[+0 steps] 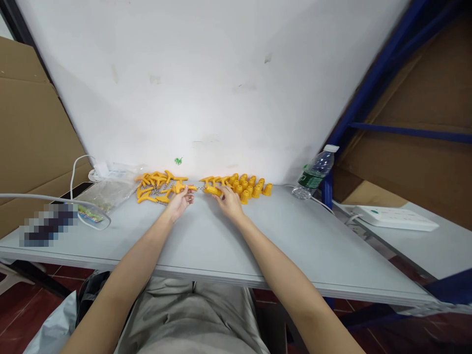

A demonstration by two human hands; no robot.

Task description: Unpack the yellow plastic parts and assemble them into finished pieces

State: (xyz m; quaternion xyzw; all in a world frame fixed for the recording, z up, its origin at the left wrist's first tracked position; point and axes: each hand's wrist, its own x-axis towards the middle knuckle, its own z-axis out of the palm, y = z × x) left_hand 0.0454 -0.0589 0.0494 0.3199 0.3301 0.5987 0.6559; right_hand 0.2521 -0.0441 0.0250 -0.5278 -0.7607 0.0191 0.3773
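My left hand [181,202] is closed on a yellow T-shaped handle [179,187], its fingertips curled in. Between my hands runs a short metal chain [201,188]. My right hand [229,202] pinches a yellow ribbed piece [212,191] at the chain's other end; my fingers hide part of it. Left of my left hand lies a pile of yellow T-shaped handles [147,181] with silvery chains among them. Beyond my right hand, several more T-shaped handles [217,180] lie in a row. Close to its right side stand several yellow cup-shaped pieces [257,191], grouped in rows.
The grey table [206,236] meets a white wall panel [221,98] at the back. A tilted water bottle [316,172] leans at the right, near a blue frame post. On the left are clear plastic bags [114,189] and a white cable [72,179]. A power strip [396,218] lies far right.
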